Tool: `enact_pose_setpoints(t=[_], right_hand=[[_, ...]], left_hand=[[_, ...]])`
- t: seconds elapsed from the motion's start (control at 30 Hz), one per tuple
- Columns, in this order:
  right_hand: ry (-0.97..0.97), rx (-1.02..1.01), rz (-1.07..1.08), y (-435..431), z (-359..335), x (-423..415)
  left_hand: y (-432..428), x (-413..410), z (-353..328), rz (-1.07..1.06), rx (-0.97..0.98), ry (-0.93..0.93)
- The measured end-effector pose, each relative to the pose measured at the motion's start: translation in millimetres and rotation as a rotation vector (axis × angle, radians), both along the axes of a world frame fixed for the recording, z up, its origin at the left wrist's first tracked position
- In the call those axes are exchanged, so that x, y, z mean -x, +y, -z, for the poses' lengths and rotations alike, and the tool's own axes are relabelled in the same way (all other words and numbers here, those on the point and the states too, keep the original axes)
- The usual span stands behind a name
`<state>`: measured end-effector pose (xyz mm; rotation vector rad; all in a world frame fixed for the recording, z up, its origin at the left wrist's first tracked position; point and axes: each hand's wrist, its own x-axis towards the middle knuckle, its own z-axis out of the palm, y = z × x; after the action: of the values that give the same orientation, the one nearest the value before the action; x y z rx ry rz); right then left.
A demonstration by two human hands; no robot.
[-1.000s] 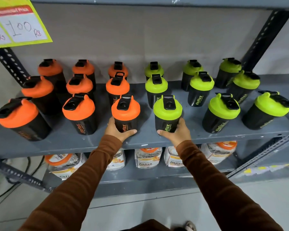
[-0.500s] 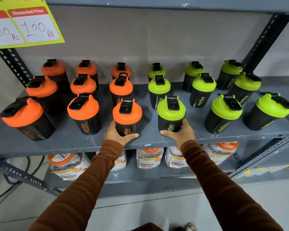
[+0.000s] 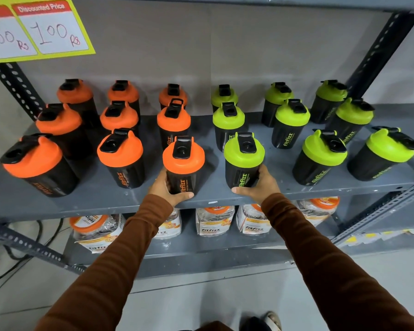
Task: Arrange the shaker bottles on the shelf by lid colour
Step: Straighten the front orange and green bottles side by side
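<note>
Black shaker bottles stand in rows on a grey metal shelf (image 3: pixel 93 201). Several with orange lids fill the left half, several with green lids the right half. My left hand (image 3: pixel 165 189) grips the base of the front orange-lid bottle (image 3: pixel 183 161) near the shelf's front edge. My right hand (image 3: pixel 258 185) wraps the base of the front green-lid bottle (image 3: pixel 244 158) beside it. Both bottles stand upright on the shelf, a small gap between them.
A yellow price sign (image 3: pixel 36 29) hangs at the upper left. Perforated black uprights (image 3: pixel 378 56) frame the shelf. A lower shelf (image 3: pixel 201 249) holds jars (image 3: pixel 93 230) and pouches (image 3: pixel 213 220). Cables (image 3: pixel 17 261) lie on the floor at left.
The view has shifted slightly right and down. Both hands stay on the same two front bottles, which have moved little if at all.
</note>
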<state>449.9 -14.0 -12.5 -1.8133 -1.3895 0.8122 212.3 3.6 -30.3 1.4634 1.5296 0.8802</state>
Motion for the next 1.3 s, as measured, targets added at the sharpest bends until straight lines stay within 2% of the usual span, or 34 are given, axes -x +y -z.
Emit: enact_pose_setpoints(t=[0.33, 1.0, 1.3], right_hand=[[-0.036, 0.004, 0.008, -0.4, -0.1, -0.6], [0.037, 0.013, -0.006, -1.6, -1.1, -2.9], [-0.018, -0.003, -0.013, -1.7, -0.9, -4.3]], left_hand=[[-1.8, -0.3, -0.9, -0.014, 0.023, -0.082], [-5.1, -2.9, -5.6, -0.074, 0.073, -0.058], [-8.8, -3.2, -7.0, -0.101, 0.072, -0.067]])
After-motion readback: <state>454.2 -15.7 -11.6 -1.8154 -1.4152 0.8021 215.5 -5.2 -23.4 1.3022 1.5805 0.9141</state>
